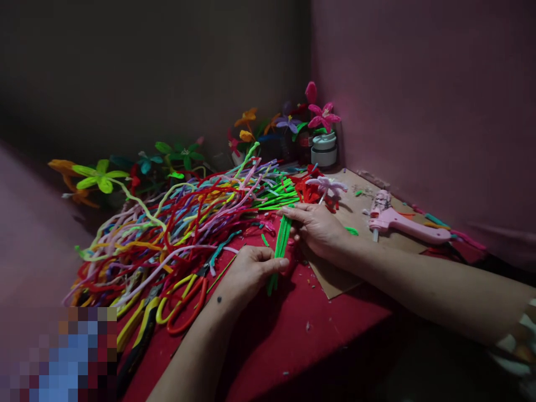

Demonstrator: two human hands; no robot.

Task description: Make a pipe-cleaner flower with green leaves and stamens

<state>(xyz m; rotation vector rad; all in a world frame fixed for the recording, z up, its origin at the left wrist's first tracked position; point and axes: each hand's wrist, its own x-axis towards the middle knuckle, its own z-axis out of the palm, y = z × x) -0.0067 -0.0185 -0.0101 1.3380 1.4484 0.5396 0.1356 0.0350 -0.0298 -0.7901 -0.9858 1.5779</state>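
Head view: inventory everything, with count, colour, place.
Fuzzy stems: many, multicolour, table left and centre
Short green stems: several, pile's right end
Held green stems: bundle, between both hands
Pliers: one, yellow-black, front left
Loop-handled tool: apparently one, red-yellow, beside pliers
Fuzzy flowers: many, mixed colours, mostly back
Lidded container: one, pale lid, back
Glue gun: one, pink, right
Cardboard: brown, right
Table: one, red
Pixelated patch: lower left, unreadable
Left hand, right hand: bare, centre

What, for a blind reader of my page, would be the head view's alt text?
A left hand and a right hand hold green fuzzy stems over a red table; multicoloured stems and pliers lie left, a pink glue gun right, fuzzy flowers behind.
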